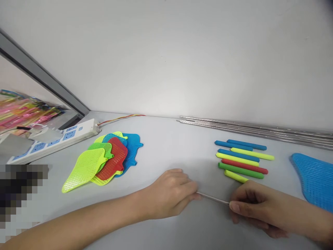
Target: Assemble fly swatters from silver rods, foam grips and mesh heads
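Observation:
A thin metal rod (213,198) spans the space between my two hands, above the grey table. My left hand (174,194) is closed around one end, its fingers hiding that tip. The other end sits pinched between the thumb and fingers of my right hand (256,206), which partly covers it. Just beyond my right hand lie several plastic handle tubes (241,170) in blue, yellow, red and green. To the left, several perforated fly swatter heads (88,166) overlap in a pile of yellow, green, red and blue. A blue fly swatter head (316,178) shows at the right, behind my right wrist.
Several long metal rods (247,130) lie along the wall at the back right. A white power strip (65,137) with plugs and a coloured wire (122,119) is at the left. Colourful packaged items (23,111) are farther left, beyond a grey frame.

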`<state>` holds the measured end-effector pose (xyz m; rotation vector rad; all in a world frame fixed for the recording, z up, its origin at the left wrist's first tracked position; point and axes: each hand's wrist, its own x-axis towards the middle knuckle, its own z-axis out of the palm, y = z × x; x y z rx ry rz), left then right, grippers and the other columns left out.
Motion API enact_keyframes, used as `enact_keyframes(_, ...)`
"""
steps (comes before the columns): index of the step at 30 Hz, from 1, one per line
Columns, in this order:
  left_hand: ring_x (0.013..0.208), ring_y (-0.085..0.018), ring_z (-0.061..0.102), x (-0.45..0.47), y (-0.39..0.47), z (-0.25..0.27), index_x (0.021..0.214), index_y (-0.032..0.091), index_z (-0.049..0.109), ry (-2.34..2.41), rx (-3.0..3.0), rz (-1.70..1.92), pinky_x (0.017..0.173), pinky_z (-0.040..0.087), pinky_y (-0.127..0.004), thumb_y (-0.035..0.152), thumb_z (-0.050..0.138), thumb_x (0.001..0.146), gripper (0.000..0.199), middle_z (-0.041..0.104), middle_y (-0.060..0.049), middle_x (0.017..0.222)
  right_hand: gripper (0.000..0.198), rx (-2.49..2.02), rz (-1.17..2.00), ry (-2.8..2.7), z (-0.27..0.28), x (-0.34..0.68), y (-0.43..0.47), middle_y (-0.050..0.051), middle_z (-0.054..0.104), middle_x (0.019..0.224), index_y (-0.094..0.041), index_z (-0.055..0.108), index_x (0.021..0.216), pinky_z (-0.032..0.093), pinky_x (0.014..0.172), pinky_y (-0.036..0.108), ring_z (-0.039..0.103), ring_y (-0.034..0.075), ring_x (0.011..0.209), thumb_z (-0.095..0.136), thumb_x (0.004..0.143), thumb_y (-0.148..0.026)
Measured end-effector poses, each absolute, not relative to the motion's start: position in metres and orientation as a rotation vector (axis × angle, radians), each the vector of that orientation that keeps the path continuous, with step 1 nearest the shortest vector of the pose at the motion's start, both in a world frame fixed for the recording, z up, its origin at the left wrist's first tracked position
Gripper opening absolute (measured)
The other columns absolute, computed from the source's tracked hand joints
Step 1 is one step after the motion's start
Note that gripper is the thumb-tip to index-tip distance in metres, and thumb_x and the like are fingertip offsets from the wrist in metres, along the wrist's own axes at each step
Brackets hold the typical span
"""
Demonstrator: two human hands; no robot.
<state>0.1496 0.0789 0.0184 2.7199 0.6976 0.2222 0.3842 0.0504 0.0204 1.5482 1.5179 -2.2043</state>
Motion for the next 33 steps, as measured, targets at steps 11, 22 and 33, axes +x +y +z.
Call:
enact_keyframes(11,0.053,-0.009,0.040,0.1504,0.0770,0.0189,0.064,0.015,0.043,0.671,2.704,0.225,0.056,0.029,-0.023,0.026,0.031,0.082,0.024,0.046,0.000,0.054,0.036,1.576,-2.208,1.476,0.0219,0.3815,0.0487,-0.006,0.032,0.044,-0.019,0.053,0.072,0.018,0.029,0.015,0.027,0.002,0.030,0.041,0.069,-0.053)
enact_keyframes(22,0.052,-0.009,0.039,0.1526,0.0750,0.0166,0.066,0.014,0.044,0.726,2.712,0.243,0.056,0.029,-0.024,0.022,0.029,0.082,0.023,0.046,0.000,0.056,0.039,1.536,-2.249,1.444,0.0243,0.3787,0.0531,-0.006,0.032,0.043,-0.018,0.054,0.074,0.015,0.026,0.014,0.027,0.001,0.028,0.041,0.068,-0.054)
enact_keyframes(33,0.055,-0.008,0.040,0.1533,0.0812,0.0171,0.068,0.016,0.041,0.786,2.492,0.296,0.057,0.032,-0.021,0.019,0.027,0.082,0.020,0.045,0.001,0.058,0.042,1.556,-2.216,1.560,0.0292,0.3773,0.0561,-0.005,0.039,0.048,-0.015,0.054,0.081,0.020,0.029,0.012,0.030,0.001,0.031,0.039,0.070,-0.053)
